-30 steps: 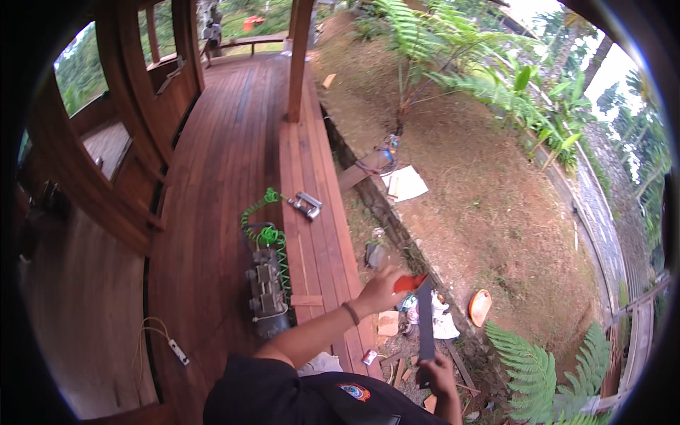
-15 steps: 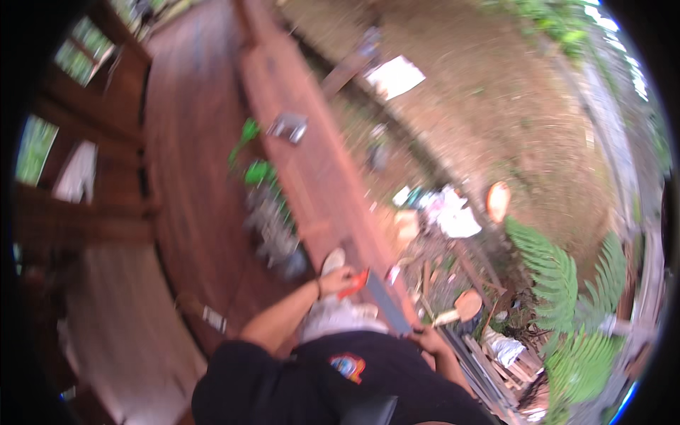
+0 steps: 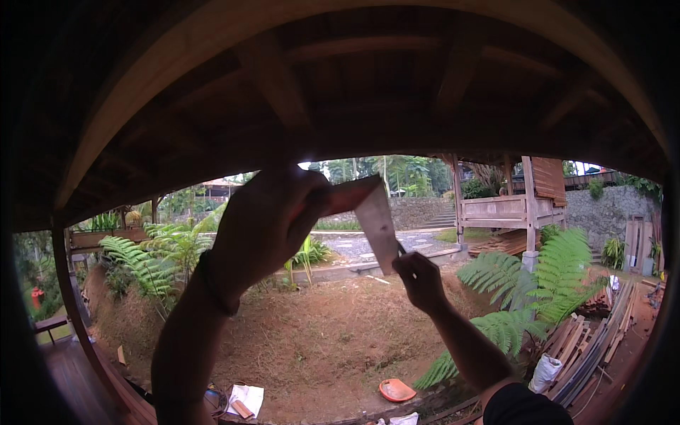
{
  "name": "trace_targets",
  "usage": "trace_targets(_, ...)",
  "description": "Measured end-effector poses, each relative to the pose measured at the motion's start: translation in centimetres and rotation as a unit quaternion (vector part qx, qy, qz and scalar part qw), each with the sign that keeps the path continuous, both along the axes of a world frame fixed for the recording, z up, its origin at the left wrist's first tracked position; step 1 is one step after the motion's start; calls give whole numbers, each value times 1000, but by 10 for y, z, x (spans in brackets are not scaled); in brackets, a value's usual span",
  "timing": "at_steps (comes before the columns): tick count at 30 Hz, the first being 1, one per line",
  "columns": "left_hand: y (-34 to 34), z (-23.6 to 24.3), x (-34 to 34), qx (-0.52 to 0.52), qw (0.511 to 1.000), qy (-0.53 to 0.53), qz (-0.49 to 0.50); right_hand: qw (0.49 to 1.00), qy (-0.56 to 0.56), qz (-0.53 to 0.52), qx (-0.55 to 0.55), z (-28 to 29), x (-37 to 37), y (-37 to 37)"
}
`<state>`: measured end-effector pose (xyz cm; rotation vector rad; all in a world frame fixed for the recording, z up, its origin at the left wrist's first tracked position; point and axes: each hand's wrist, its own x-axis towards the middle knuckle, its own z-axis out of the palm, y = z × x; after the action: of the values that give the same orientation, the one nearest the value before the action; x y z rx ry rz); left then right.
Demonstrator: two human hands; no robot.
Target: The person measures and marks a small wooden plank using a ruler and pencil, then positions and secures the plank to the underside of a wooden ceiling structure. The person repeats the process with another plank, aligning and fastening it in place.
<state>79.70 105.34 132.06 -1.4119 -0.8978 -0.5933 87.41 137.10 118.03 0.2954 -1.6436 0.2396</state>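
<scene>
Raised before me is a handsaw with a red-orange handle and a flat grey blade [image 3: 377, 228]. My left hand [image 3: 273, 209], a dark band at its wrist, is closed around the handle, which is mostly in shadow. From there the blade slants down to the right. My right hand [image 3: 421, 282] is lower, its fingers curled at the far end of the blade and seemingly pinching it. A thin dark shape stands up beside that hand along the blade; whether it is a finger or a separate thing I cannot tell.
Overhead runs a dark wooden roof [image 3: 340, 106]. An orange basin [image 3: 397, 389] and a white sheet [image 3: 246, 398] lie on the ground below. Fern fronds [image 3: 567, 273], stacked planks [image 3: 591, 333] and a white sack [image 3: 545, 372] are at the right. A raised wooden pavilion [image 3: 496, 209] stands beyond.
My view has swung up from the wooden deck to the roof and yard. Both hands have lifted the handsaw from waist level to in front of me, keeping their places on it.
</scene>
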Motion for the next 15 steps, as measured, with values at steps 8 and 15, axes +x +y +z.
trace_targets(8, -47, 140, 106, 233, 951, 191, 67, 996, 74, 36, 32, 187, 65, -37)
trace_targets(15, -51, 164, 180, 188, 965, 135, 122, 991, 125, -16, 40, 268, 93, -34)
